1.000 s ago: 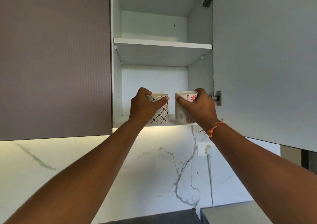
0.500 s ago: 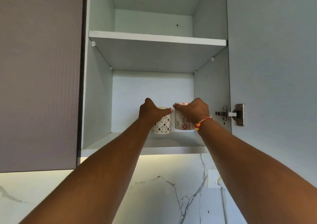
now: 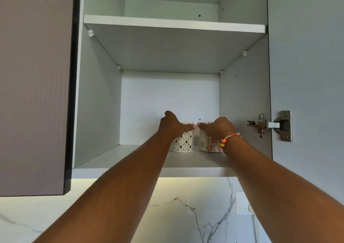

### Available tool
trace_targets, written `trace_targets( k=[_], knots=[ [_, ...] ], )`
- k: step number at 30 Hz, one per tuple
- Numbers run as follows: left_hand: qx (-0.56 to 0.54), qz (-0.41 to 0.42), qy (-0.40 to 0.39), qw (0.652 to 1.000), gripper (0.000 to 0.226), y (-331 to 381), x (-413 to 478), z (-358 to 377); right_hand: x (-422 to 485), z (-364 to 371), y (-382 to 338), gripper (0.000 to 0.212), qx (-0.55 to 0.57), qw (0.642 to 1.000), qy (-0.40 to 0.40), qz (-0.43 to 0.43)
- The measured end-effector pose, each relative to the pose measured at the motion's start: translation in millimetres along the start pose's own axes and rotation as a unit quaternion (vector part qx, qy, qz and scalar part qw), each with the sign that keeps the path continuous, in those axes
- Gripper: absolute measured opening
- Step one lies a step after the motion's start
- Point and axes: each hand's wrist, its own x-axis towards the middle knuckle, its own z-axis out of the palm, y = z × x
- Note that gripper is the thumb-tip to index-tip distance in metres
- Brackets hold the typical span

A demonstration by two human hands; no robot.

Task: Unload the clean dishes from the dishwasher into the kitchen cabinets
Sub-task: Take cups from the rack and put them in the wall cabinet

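Two mugs stand side by side on the lower shelf point(image 3: 130, 157) of the open wall cabinet. My left hand point(image 3: 174, 125) grips the rim of the white mug with a black diamond pattern point(image 3: 184, 142). My right hand point(image 3: 216, 128) grips the top of the white mug with red flowers point(image 3: 209, 146). Both mugs rest on the shelf near the back wall, almost touching each other. My hands hide their rims and handles.
The upper shelf point(image 3: 173, 24) holds nothing that I can see. The open cabinet door point(image 3: 307, 66) hangs at the right on a metal hinge point(image 3: 270, 124). A closed dark door point(image 3: 35, 86) is at the left. Below are a marble backsplash point(image 3: 176, 215) and a wall socket point(image 3: 243, 203).
Both hands carried the mugs from the shelf's front edge deeper into the cabinet, and the mugs now stand on the shelf. My view moved closer and higher.
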Motion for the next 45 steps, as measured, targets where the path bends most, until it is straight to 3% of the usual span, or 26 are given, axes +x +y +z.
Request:
trace_targets(
  k=[9, 13, 15, 18, 22, 29, 36, 40, 45],
  knots=[
    [0.009, -0.015, -0.034, 0.999, 0.106, -0.2, -4.4, -4.2, -0.7, 0.8, 2.8, 0.077, -0.042, 0.999, 0.009, 0.005],
    [0.102, -0.015, -0.045, 0.994, 0.105, -5.0, -19.9, -9.1, -16.6, 3.7, 3.2, 0.09, -0.182, 0.982, 0.055, -0.019],
    [0.167, 0.024, -0.053, 0.984, 0.089, -8.1, -28.0, -12.0, -22.5, 1.6, 5.9, 0.08, -0.216, 0.975, 0.051, -0.025],
    [0.182, 0.065, -0.141, 0.971, 0.055, -6.3, -37.0, -16.9, -29.0, -6.5, 8.6, 0.045, -0.274, 0.96, -0.014, -0.051],
    [0.208, 0.151, -0.183, 0.949, 0.029, -4.3, -42.8, -19.4, -34.1, -10.4, 8.4, 0.033, -0.316, 0.941, -0.063, -0.103],
    [0.295, 0.193, -0.234, 0.906, 0.051, -8.6, -36.4, -18.6, -39.4, -4.8, -6.4, 0.037, -0.37, 0.903, -0.135, -0.173],
    [0.357, 0.166, -0.263, 0.881, 0.052, -8.5, -30.4, -6.2, -32.7, 5.0, -15.6, 0.041, -0.45, 0.851, -0.212, -0.168],
    [0.351, 0.171, -0.289, 0.874, 0.057, -3.7, -28.5, 1.6, -28.8, 13.0, -11.4, 0.044, -0.502, 0.82, -0.216, -0.172],
    [0.349, 0.173, -0.293, 0.873, 0.054, -2.7, -30.0, 9.6, -21.8, 10.3, -5.5, 0.045, -0.466, 0.842, -0.226, -0.152]
  ],
)
